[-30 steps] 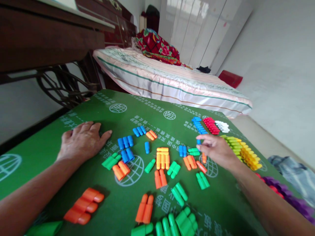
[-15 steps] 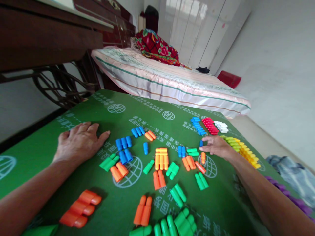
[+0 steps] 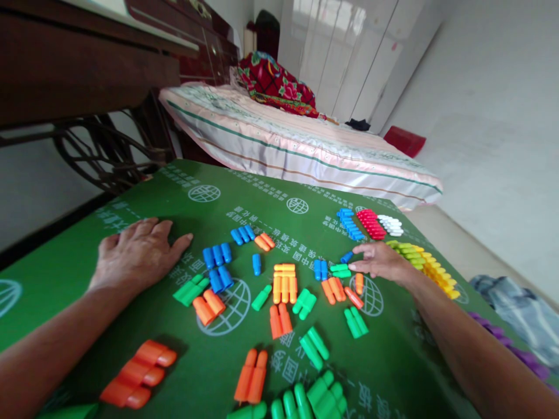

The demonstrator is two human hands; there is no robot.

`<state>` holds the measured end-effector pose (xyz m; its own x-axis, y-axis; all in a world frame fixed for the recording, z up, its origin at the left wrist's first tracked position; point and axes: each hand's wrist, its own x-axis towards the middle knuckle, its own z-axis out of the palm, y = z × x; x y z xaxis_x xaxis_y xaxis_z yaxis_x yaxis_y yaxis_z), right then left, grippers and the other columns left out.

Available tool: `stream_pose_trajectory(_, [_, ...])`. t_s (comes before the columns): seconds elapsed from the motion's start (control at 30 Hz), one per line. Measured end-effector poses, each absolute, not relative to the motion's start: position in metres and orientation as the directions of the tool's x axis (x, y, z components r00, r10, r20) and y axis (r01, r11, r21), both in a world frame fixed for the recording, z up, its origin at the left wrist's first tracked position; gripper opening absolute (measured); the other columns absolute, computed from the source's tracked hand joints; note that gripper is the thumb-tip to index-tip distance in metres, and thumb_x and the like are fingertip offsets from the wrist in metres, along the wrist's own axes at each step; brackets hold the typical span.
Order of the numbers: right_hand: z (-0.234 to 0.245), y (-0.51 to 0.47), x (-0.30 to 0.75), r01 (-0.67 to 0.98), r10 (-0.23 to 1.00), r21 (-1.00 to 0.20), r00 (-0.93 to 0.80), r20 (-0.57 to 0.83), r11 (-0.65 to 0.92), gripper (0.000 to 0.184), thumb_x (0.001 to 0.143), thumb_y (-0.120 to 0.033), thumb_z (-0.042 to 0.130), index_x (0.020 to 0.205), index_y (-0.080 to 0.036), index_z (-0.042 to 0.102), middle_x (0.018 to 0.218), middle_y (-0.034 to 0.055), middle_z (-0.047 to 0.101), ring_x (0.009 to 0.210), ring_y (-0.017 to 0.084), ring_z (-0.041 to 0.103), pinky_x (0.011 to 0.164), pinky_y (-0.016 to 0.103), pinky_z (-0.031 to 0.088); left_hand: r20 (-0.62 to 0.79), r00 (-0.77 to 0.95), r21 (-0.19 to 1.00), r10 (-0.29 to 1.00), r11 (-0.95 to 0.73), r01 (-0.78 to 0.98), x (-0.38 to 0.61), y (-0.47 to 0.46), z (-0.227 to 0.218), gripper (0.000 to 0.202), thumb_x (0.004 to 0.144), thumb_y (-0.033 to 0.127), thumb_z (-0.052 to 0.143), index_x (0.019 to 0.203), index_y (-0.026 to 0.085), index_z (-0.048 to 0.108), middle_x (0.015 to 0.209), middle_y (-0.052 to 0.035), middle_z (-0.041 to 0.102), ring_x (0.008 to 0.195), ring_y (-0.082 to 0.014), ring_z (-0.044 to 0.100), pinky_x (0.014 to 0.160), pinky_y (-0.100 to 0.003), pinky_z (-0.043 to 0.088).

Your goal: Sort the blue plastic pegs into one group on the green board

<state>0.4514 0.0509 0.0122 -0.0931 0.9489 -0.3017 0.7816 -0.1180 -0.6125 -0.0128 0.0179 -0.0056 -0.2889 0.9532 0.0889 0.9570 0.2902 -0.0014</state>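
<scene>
My left hand (image 3: 135, 253) lies flat and open on the green mat (image 3: 209, 174), left of a group of blue pegs (image 3: 213, 255). Across the mat, my right hand (image 3: 379, 262) reaches over with its fingers stretched out low. Its fingertips are at a pair of green pegs (image 3: 340, 270), and a single blue peg (image 3: 347, 256) lies just beside the index finger. Orange pegs (image 3: 335, 288) sit right under that hand. Nothing is gripped in either hand.
Many orange, green and blue pegs lie scattered over the mat's middle and near edge. Sorted rows of blue (image 3: 349, 224), red (image 3: 371, 223), white (image 3: 390, 224) and yellow pegs (image 3: 432, 270) line the far right. A bed (image 3: 283, 139) stands behind, a dark wooden table (image 3: 78, 64) at left.
My right hand has come down from holding a blue peg in the air to the mat. The blue peg now lies beside its fingertips. My left hand has stayed put.
</scene>
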Motion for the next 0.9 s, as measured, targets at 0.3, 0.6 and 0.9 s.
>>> stream_pose_trajectory(0.3, [0.005, 0.053, 0.440, 0.869, 0.980, -0.494, -0.090, -0.179, -0.010, 0.033, 0.076, -0.045, 0.066, 0.086, -0.014, 0.072, 0.054, -0.0020, 0.057, 0.049, 0.012, 0.052, 0.045, 0.024, 0.036, 0.098, -0.290, -0.003, 0.952, 0.291, 0.957, -0.013, 0.018, -0.005, 0.086, 0.083, 0.066, 0.006, 0.136, 0.011, 0.045, 0.149, -0.0158, 0.042, 0.139, -0.0342, 0.034, 0.109, -0.057, 0.032])
stream_pose_trajectory(0.6, [0.018, 0.050, 0.430, 0.968, 0.983, -0.229, -0.137, -0.123, 0.106, 0.035, 0.077, -0.051, 0.063, 0.086, -0.020, 0.075, 0.063, 0.0010, 0.065, 0.061, 0.016, 0.058, 0.056, 0.026, 0.037, 0.117, -0.277, -0.004, 0.954, 0.279, 0.960, -0.014, 0.019, -0.007, 0.081, 0.085, 0.063, 0.010, 0.135, 0.011, 0.046, 0.147, -0.0168, 0.044, 0.137, -0.0346, 0.036, 0.109, -0.056, 0.033])
stream_pose_trajectory(0.9, [0.016, 0.052, 0.419, 0.937, 0.980, -0.347, -0.031, -0.196, -0.039, 0.021, 0.075, -0.042, 0.069, 0.073, -0.021, 0.070, 0.053, -0.0004, 0.060, 0.054, 0.015, 0.057, 0.049, 0.024, 0.036, 0.093, -0.285, -0.006, 0.954, 0.287, 0.958, -0.013, 0.017, -0.005, 0.080, 0.087, 0.062, 0.011, 0.138, 0.011, 0.044, 0.150, -0.0165, 0.041, 0.139, -0.0345, 0.033, 0.111, -0.056, 0.031])
